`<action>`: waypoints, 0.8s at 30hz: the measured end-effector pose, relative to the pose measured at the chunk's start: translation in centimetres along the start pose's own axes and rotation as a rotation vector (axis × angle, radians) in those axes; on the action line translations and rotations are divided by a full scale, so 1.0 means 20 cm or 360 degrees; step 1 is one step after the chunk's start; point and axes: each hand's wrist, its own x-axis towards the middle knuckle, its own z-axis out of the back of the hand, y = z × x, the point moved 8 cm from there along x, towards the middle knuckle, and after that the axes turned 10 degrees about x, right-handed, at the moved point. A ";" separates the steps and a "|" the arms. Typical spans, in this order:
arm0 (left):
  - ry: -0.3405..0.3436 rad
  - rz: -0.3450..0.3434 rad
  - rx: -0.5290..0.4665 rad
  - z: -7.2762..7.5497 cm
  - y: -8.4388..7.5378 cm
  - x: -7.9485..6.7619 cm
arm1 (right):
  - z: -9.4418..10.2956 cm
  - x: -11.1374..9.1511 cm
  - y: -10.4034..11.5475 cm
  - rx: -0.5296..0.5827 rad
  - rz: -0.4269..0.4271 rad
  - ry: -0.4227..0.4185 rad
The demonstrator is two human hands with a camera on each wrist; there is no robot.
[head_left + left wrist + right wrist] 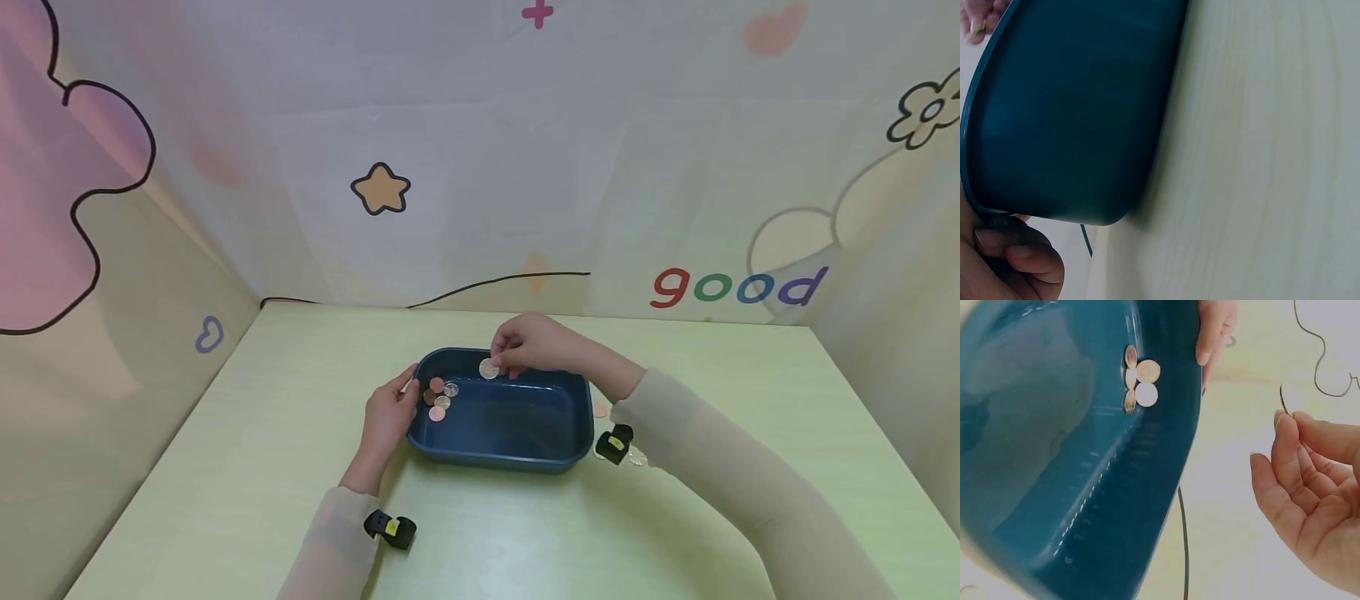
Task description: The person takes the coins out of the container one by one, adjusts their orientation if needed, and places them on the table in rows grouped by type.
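Observation:
A dark blue rectangular tray (495,463) rests on the table. My left hand (388,417) grips its left end; in the left wrist view its fingers (1035,259) are curled beside that end. Over the far side of the tray, my right hand (543,343) pinches a silver-coloured coin (489,368) between thumb and fingertips. The right wrist view shows this pinched coin (1283,400) nearly edge-on, off the tray's rim. Inside the tray's left end lie several coins (1147,371), some copper-coloured and some silver.
On the table right of the tray, partly behind the right sleeve, lie a copper-coloured coin (600,410) and a silver coin (637,457). A printed cloth backdrop (465,208) stands behind the light wooden table (480,533). Both wrists wear small black cameras (402,532).

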 end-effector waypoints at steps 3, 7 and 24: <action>0.0005 -0.0010 0.0012 0.00 0.00 0.00 | 0.03 -0.06 -0.02 0.0026 0.0007 -0.0031; 0.0005 -0.0015 0.0006 0.00 0.00 0.00 | 0.07 -0.13 -0.07 0.0094 0.0001 -0.0065; -0.0007 -0.0014 -0.0015 0.00 0.00 0.00 | 0.08 -0.39 -0.31 0.0239 -0.0052 -0.0229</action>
